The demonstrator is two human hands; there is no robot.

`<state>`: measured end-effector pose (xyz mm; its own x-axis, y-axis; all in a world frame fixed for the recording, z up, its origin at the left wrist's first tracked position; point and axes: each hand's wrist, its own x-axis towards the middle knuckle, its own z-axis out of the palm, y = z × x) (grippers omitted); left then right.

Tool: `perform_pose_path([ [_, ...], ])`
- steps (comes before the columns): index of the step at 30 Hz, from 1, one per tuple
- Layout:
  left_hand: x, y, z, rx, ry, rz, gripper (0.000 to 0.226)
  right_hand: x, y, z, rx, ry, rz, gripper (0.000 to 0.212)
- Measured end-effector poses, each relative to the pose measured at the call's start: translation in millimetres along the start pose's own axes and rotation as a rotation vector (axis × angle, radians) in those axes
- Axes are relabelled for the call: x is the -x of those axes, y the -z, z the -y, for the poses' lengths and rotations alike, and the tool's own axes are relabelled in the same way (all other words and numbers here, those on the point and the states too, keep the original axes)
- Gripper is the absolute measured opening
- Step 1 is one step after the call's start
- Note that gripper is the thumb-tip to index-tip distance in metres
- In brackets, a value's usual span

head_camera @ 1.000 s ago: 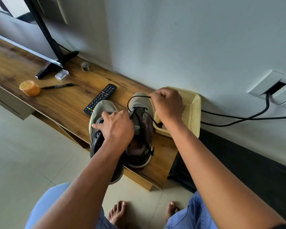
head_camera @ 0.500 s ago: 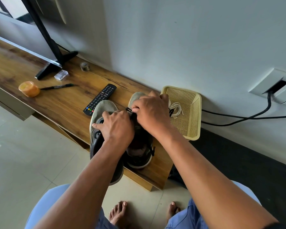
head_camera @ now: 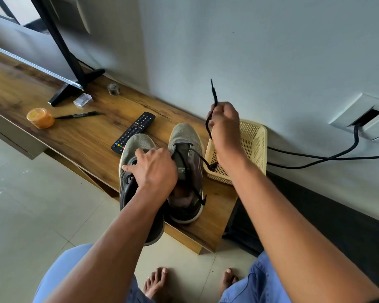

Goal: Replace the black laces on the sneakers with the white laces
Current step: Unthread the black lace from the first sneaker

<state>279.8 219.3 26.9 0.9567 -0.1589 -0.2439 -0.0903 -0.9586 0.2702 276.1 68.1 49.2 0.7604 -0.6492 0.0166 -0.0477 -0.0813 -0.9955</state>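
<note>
With the right hand (head_camera: pixel 224 125) pinching the black lace (head_camera: pixel 213 99) up, pull steadily along the eyelets — left hand (head_camera: pixel 153 169), fingers spread, pinning both sneakers (head_camera: pixel 184 136) down.

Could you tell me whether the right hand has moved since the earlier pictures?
Yes. The right hand, gripping the black lace, has risen from the right grey sneaker up toward the wall, above the cream plastic basket.

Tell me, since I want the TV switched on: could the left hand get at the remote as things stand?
Probably yes. The left hand rests open on the left sneaker, and the remote lies just beyond that sneaker's toe on the wooden shelf, uncovered, with nothing between.
</note>
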Motion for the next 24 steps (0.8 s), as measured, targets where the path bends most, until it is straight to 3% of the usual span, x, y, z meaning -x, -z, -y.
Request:
perform_pose_path([
  [3, 1.1, -1.2, -0.3, 0.02, 0.0, -0.018, 0.013, 1.4, 20.8, 16.9, -0.135, -0.021, 0.201, 0.026],
  [9, 1.3, -4.0, -0.5, 0.054, -0.001, -0.04, 0.031, -9.9, 53.9, 9.8, 0.061, -0.05, 0.579, 0.04],
  [11, 0.9, -5.2, 0.0, 0.055, -0.012, -0.054, 0.034, -11.6, 53.2, 4.8, 0.246, 0.014, 0.566, 0.037],
  [16, -1.3, -7.5, 2.0, 0.063, -0.033, -0.066, 0.031, -15.2, 33.2, -21.7, 0.65, 0.122, 0.319, 0.002],
  [20, -0.4, -5.3, 1.6, 0.053, -0.041, -0.052, 0.025, -6.3, 16.9, -25.0, 0.847, 0.195, 0.339, 0.017],
  [24, 3.2, -1.4, -0.1, 0.096, -0.057, -0.027, 0.05, 0.3, 7.6, -25.9, 0.974, 0.242, 0.317, 0.011],
])
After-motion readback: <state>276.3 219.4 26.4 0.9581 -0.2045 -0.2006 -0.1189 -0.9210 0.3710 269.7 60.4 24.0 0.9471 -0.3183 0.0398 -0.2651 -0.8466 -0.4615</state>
